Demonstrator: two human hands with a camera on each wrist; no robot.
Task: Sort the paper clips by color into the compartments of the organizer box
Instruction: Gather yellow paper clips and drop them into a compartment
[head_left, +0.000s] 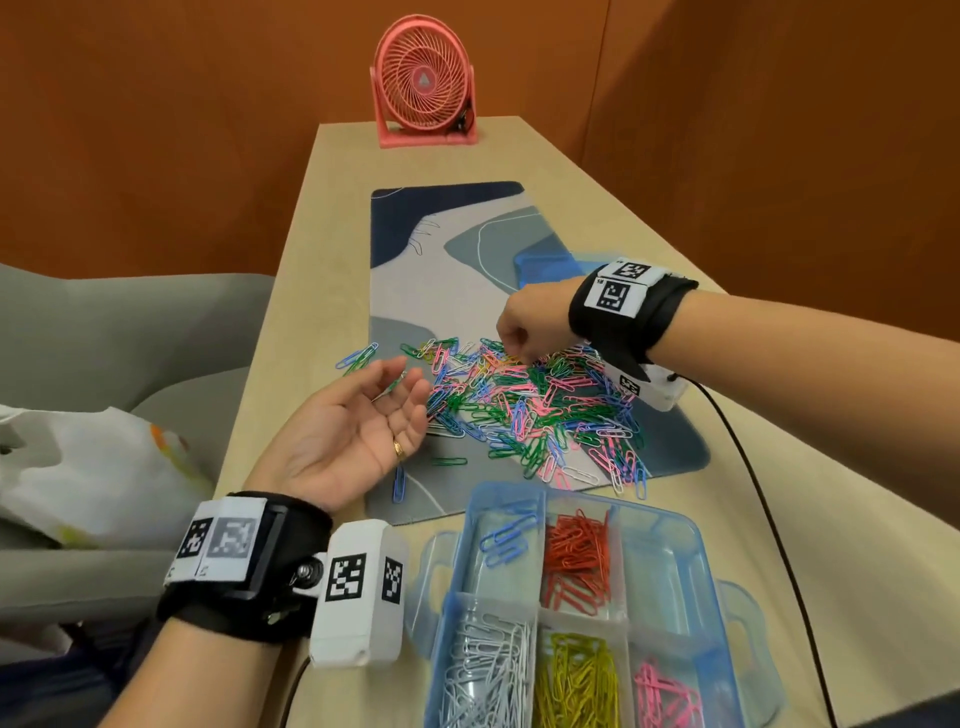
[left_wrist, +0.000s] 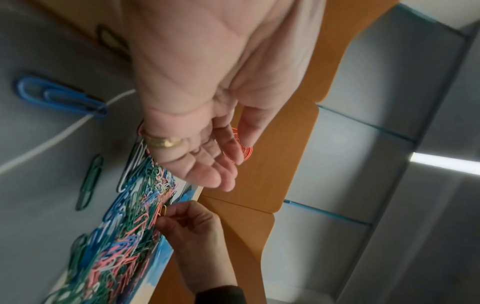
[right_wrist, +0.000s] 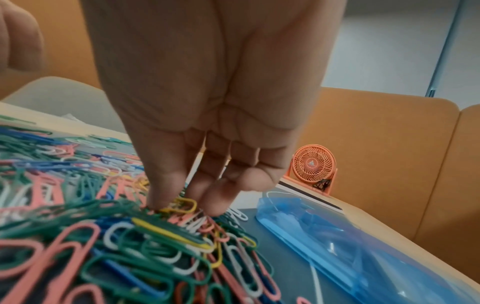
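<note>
A mixed pile of coloured paper clips (head_left: 535, 410) lies on the desk mat (head_left: 441, 260). My right hand (head_left: 519, 358) reaches down into the pile's far side. Thumb and fingers pinch a yellow clip (right_wrist: 184, 205), also visible in the left wrist view (left_wrist: 163, 209). My left hand (head_left: 363, 415) lies palm up at the pile's left edge, fingers relaxed, palm (left_wrist: 207, 160) empty. The clear blue organizer box (head_left: 670, 525) stands near me. It holds blue (head_left: 506, 540), red (head_left: 576, 561), white (head_left: 488, 670), yellow (head_left: 576, 680) and pink (head_left: 660, 691) clips in separate compartments; the far right compartment holds none.
A pink fan (head_left: 423, 80) stands at the table's far end. A blue plastic lid (right_wrist: 337, 236) lies beyond the pile. Stray blue (head_left: 399, 483) and green (head_left: 449, 461) clips lie near my left hand. A black cable (head_left: 753, 467) runs along the right. A grey chair with a bag (head_left: 88, 467) stands left.
</note>
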